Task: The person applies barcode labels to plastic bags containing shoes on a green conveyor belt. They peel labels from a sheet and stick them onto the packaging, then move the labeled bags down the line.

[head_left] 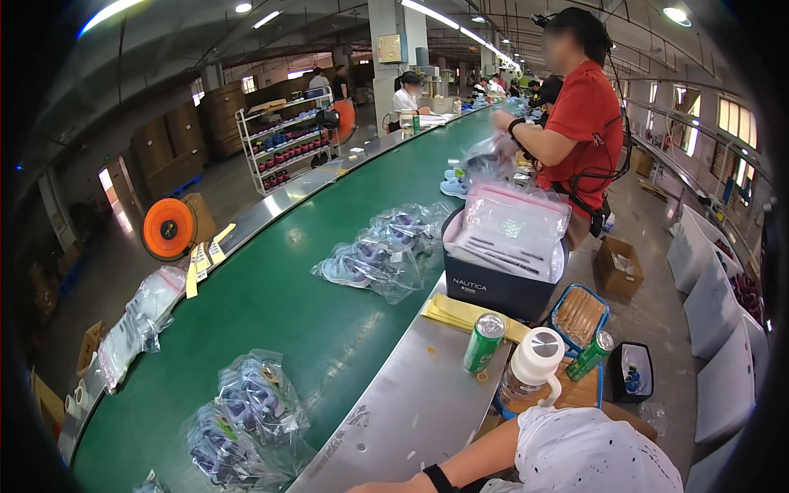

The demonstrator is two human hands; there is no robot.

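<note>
Resting on a green conveyor belt at the lower left of the frame, light blue shoes lie bundled in clear plastic, the items nearest the worker's reach. What appears to be the worker's right hand slips past the bottom edge at lower center, a black wristband behind it; whether its fingers are open or closed cannot be told. The left hand is out of frame. Beside the belt, a metal ledge runs up toward center, carrying yellow strips, a green can and a navy shoebox topped with flat clear bags. A white-capped bottle with a handle and a second green can stand to the right. More bagged shoes sit on the belt at center. At upper right, a co-worker in a red shirt handles clear plastic above the belt. At upper left, a white rack holds rows of shoes; below it, at left, is an orange disc.
</note>
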